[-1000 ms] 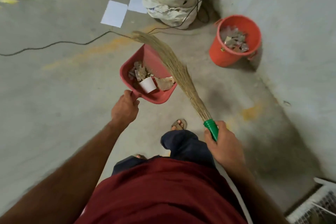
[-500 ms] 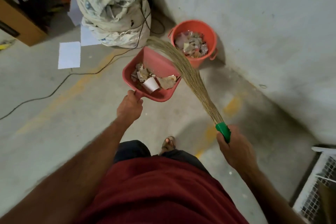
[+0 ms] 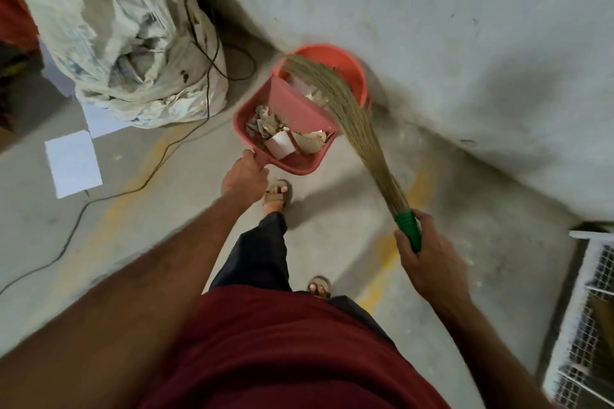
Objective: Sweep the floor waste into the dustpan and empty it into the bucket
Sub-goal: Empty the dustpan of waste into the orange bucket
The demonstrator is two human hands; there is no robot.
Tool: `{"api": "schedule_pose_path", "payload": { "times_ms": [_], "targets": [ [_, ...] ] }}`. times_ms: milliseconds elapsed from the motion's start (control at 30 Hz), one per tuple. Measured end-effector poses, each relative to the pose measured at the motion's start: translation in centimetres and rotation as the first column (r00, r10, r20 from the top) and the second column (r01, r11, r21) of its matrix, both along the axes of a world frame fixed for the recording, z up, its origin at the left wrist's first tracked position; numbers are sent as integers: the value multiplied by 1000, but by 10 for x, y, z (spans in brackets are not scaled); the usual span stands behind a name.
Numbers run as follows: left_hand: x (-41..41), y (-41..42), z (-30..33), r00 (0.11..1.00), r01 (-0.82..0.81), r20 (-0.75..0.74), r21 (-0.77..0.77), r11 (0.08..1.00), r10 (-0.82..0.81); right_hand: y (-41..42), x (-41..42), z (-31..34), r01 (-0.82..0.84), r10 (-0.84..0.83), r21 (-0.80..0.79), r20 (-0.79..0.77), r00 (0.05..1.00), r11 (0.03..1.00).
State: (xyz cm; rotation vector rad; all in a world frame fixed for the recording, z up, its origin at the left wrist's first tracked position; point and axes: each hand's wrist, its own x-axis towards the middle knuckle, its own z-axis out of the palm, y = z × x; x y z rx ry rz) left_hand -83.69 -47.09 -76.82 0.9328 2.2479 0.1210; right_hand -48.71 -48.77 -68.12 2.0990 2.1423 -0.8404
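Note:
My left hand (image 3: 244,175) grips the handle of the pink dustpan (image 3: 300,107), which is raised off the floor with its front lip over the near rim of the orange bucket (image 3: 345,61). Paper scraps and a white cup (image 3: 280,144) lie in the back of the pan. My right hand (image 3: 428,261) holds the green handle of the grass broom (image 3: 352,116). Its bristles arch over the pan's right edge and across the bucket's mouth, hiding most of what is inside. The bucket stands against the grey wall.
A big white sack (image 3: 123,30) stuffed with waste stands left of the bucket, with black cables (image 3: 212,53) trailing over it and across the floor. White paper sheets (image 3: 73,163) lie at the left. A wire-mesh crate (image 3: 591,319) sits at the lower right. My sandalled feet (image 3: 277,194) are below the pan.
I have stepped closer to the bucket. The dustpan and the broom have moved forward until the pan's lip and the bristles overlap the bucket's mouth.

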Motion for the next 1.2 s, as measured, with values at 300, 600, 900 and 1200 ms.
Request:
{"api": "schedule_pose_path", "payload": {
  "times_ms": [300, 600, 900, 1200],
  "targets": [
    [-83, 143, -31, 963, 262, -30, -137, 955, -269, 71, -72, -10, 115, -111, -70, 59, 992, 991],
    [-89, 248, -60, 851, 496, -73, -219, 840, -521, 97, -91, -24, 87, -88, -164, 1, 996, 983],
    [-71, 304, -61, 639, 671, -184, -342, 658, -747, 134, -80, -46, 60, -37, -203, 116, 993, 977],
    [-70, 314, -38, 664, 593, -310, -337, 732, -680, 135, -88, -36, 166, -145, -127, 157, 977, 978]
  ]
}}
